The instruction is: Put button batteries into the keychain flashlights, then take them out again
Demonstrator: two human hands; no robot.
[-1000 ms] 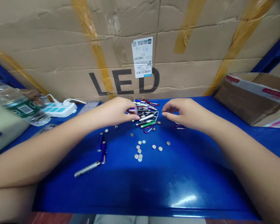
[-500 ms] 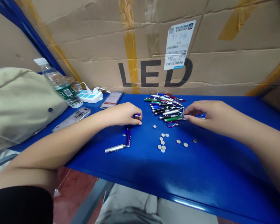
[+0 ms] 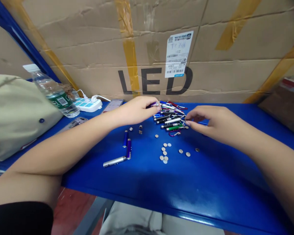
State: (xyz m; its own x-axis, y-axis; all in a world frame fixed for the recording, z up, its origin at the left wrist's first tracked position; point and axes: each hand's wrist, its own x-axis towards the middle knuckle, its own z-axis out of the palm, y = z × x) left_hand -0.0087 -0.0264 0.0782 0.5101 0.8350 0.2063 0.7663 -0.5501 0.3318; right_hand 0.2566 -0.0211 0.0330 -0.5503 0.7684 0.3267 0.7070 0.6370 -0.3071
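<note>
Purple metal keychain flashlight [image 3: 154,104], partly hidden, pinched in the left hand [image 3: 134,111] above the tangled heap of slim flashlights [image 3: 169,118]. Right hand [image 3: 209,123] half-closed at the heap's edge, its hold unclear; looped carabiner [image 3: 174,133] lying on the blue metal shelf [image 3: 147,182].

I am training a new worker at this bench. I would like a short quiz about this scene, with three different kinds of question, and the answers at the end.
1. True or false: the left hand pinches a small purple tube near its fingertips.
2. Multiple choice: what lies loose on the blue table, in front of the pile of keychain lights?
A) round button cells
B) wooden matches
C) paper clips
3. Fill in the gap: the word printed on the cardboard box behind the table is ____.

Key: 1 true; 2 A; 3 LED
</note>
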